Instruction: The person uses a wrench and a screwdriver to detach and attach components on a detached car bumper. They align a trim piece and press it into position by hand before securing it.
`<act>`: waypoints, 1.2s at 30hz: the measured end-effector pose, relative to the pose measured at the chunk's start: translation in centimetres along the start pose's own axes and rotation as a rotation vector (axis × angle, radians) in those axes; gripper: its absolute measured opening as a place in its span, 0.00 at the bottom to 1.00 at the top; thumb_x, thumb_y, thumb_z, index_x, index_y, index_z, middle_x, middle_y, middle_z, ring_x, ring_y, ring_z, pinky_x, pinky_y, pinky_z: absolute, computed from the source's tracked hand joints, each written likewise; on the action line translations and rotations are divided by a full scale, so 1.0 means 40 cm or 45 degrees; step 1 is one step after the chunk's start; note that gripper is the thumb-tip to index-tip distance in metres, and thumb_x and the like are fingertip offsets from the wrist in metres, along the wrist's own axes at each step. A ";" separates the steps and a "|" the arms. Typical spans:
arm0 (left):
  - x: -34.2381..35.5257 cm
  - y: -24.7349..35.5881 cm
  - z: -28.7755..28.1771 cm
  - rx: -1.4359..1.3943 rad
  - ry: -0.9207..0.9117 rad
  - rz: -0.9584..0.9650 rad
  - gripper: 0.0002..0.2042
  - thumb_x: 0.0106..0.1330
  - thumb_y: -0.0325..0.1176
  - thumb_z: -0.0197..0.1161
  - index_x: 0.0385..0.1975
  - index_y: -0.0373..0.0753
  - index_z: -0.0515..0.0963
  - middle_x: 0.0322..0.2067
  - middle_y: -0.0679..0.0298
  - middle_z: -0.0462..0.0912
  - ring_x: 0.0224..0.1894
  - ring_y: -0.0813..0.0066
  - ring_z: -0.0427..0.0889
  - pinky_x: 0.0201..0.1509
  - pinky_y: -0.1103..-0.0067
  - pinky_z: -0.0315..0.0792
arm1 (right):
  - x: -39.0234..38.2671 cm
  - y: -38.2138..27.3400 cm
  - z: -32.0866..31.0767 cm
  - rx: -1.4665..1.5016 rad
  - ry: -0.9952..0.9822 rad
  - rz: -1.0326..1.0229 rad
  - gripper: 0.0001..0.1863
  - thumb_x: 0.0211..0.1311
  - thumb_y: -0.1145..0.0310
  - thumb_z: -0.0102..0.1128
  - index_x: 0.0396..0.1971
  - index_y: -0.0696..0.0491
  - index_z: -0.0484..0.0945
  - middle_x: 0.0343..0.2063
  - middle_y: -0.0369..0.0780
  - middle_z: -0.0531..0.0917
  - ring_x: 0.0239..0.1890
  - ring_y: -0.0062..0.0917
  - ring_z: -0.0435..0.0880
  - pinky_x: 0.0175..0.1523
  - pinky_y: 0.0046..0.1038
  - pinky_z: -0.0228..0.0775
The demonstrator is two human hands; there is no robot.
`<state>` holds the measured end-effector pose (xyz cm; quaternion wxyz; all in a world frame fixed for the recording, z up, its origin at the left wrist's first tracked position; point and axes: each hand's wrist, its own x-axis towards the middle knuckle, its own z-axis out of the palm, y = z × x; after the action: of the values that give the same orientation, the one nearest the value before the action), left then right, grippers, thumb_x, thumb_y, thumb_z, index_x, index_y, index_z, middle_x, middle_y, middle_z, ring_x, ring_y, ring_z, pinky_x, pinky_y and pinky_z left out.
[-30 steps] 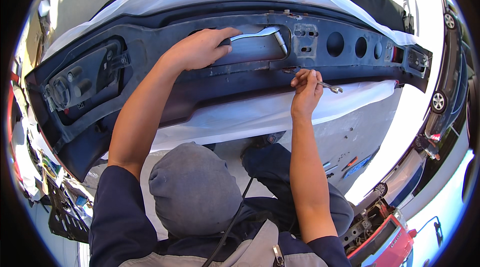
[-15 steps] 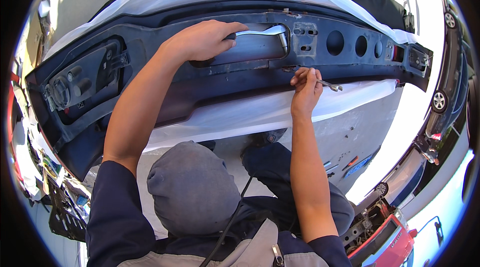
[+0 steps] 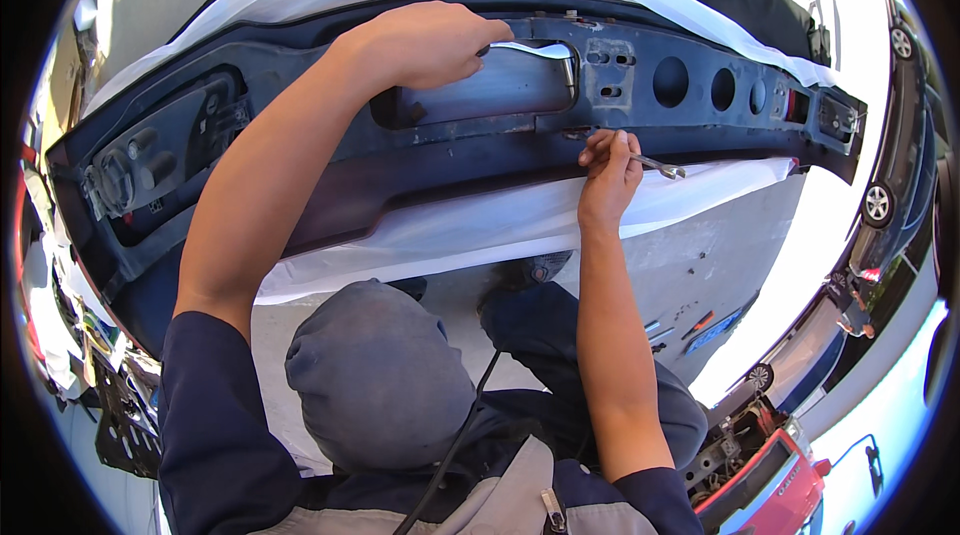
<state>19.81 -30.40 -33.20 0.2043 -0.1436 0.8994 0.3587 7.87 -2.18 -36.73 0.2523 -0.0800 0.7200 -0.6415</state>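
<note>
A long dark bumper (image 3: pixel 480 150) lies across in front of me, its inner side with a metal reinforcement bar facing up. My left hand (image 3: pixel 430 47) is closed round the handle of a shiny ratchet (image 3: pixel 540 52). The ratchet's head reaches to the right end of the bar's long opening, where a socket partly shows. Below the bar, my right hand (image 3: pixel 610 170) is closed on a combination wrench (image 3: pixel 662 169). One wrench end points right over the white sheet; its other end is hidden by my fingers at the bar's lower edge.
A white sheet (image 3: pixel 420 245) lies under the bumper. On the grey floor to the right are hand tools (image 3: pixel 703 321), small loose parts and a blue tray (image 3: pixel 712 332). Parked cars (image 3: pixel 885 150) line the right side; clutter and a perforated black part (image 3: pixel 125 435) are at left.
My left hand has swung the ratchet handle away from me, up toward the bumper's far edge. The bumper's left end has shifted slightly left. My right hand and wrench have barely moved.
</note>
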 end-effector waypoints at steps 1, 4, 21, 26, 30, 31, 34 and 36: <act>0.004 -0.006 0.004 0.030 0.005 0.010 0.22 0.74 0.31 0.57 0.68 0.46 0.71 0.38 0.51 0.87 0.42 0.53 0.87 0.54 0.63 0.79 | 0.001 0.002 -0.001 -0.001 0.002 0.005 0.18 0.81 0.63 0.48 0.27 0.55 0.69 0.29 0.40 0.80 0.24 0.17 0.74 0.34 0.21 0.68; 0.001 0.010 -0.023 0.157 -0.047 -0.006 0.22 0.74 0.31 0.57 0.68 0.47 0.70 0.36 0.51 0.87 0.40 0.53 0.87 0.53 0.62 0.79 | -0.003 -0.005 0.000 -0.002 0.016 0.020 0.17 0.80 0.64 0.48 0.28 0.55 0.70 0.29 0.40 0.80 0.25 0.18 0.74 0.35 0.22 0.69; 0.022 -0.008 -0.033 0.151 -0.058 0.129 0.18 0.75 0.31 0.56 0.64 0.45 0.71 0.30 0.52 0.84 0.34 0.54 0.85 0.44 0.60 0.76 | -0.043 0.011 0.023 -0.099 0.067 -0.056 0.15 0.81 0.64 0.44 0.32 0.56 0.70 0.30 0.40 0.78 0.28 0.20 0.73 0.38 0.24 0.69; 0.057 0.003 -0.023 0.239 -0.011 0.194 0.19 0.74 0.30 0.56 0.63 0.44 0.71 0.31 0.51 0.86 0.36 0.51 0.86 0.43 0.59 0.78 | -0.084 0.010 0.059 -0.494 -0.062 -0.250 0.12 0.78 0.67 0.51 0.32 0.57 0.70 0.32 0.40 0.77 0.32 0.23 0.73 0.42 0.24 0.68; 0.050 -0.006 -0.022 0.239 -0.005 0.228 0.19 0.73 0.28 0.56 0.63 0.42 0.72 0.32 0.50 0.86 0.36 0.50 0.86 0.42 0.60 0.78 | -0.113 0.010 0.087 -0.895 -0.286 -0.473 0.10 0.72 0.71 0.61 0.32 0.58 0.71 0.35 0.41 0.76 0.36 0.27 0.74 0.43 0.27 0.68; 0.050 -0.005 -0.022 0.241 -0.001 0.229 0.19 0.73 0.28 0.56 0.62 0.42 0.72 0.32 0.50 0.86 0.36 0.50 0.87 0.42 0.60 0.78 | -0.105 0.005 0.081 -0.900 -0.301 -0.465 0.10 0.72 0.71 0.62 0.33 0.58 0.72 0.35 0.42 0.77 0.36 0.29 0.75 0.43 0.29 0.69; 0.050 -0.007 -0.018 0.243 0.018 0.235 0.19 0.72 0.27 0.55 0.62 0.41 0.72 0.32 0.50 0.86 0.37 0.49 0.87 0.42 0.59 0.78 | -0.065 -0.014 0.060 -0.469 -0.109 -0.112 0.14 0.76 0.66 0.56 0.30 0.58 0.73 0.32 0.42 0.80 0.30 0.28 0.77 0.39 0.29 0.72; 0.057 -0.010 -0.010 0.244 0.040 0.254 0.19 0.72 0.27 0.55 0.62 0.41 0.72 0.33 0.50 0.87 0.37 0.50 0.87 0.42 0.59 0.79 | 0.006 -0.018 -0.007 -0.107 0.033 0.094 0.18 0.80 0.61 0.48 0.29 0.56 0.72 0.30 0.42 0.81 0.24 0.27 0.76 0.34 0.29 0.73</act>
<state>17.87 -31.21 -34.24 0.1663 -0.0388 0.9425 0.2873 7.36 -2.15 -36.07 0.2630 -0.0557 0.7520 -0.6019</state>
